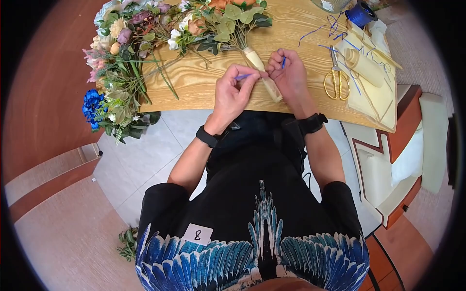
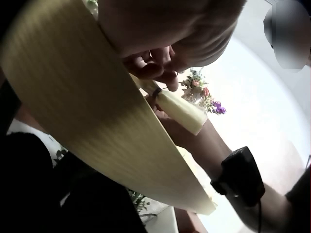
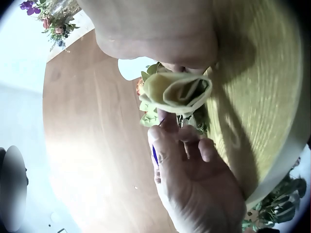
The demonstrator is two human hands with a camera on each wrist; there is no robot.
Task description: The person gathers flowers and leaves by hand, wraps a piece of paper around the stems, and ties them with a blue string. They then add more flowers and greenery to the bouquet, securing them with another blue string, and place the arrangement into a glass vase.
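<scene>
Cream paper (image 1: 252, 58) (image 2: 182, 111) (image 3: 155, 90) wraps the stems of a bouquet (image 1: 235, 24) lying on the table. A thin blue ribbon (image 1: 242, 76) (image 3: 155, 154) is pinched between thumb and fingers of the left hand (image 1: 232, 92) (image 2: 170, 29) (image 3: 194, 179), just left of the wrap. On the wrap's other side the right hand (image 1: 291, 80) (image 3: 150, 29) curls its fingers round another blue ribbon piece (image 1: 284, 61). In the left wrist view a dark band (image 2: 157, 91) circles the wrap's narrow part. The right fingertips are partly hidden.
Flowers (image 1: 121, 43) fill the table's left side, with blue blooms (image 1: 92, 104) at its edge. To the right lie gold-handled scissors (image 1: 336, 82), rolled cream paper (image 1: 366, 68) and loose blue ribbon near a blue spool (image 1: 360, 15). The table's front edge runs beneath the forearms.
</scene>
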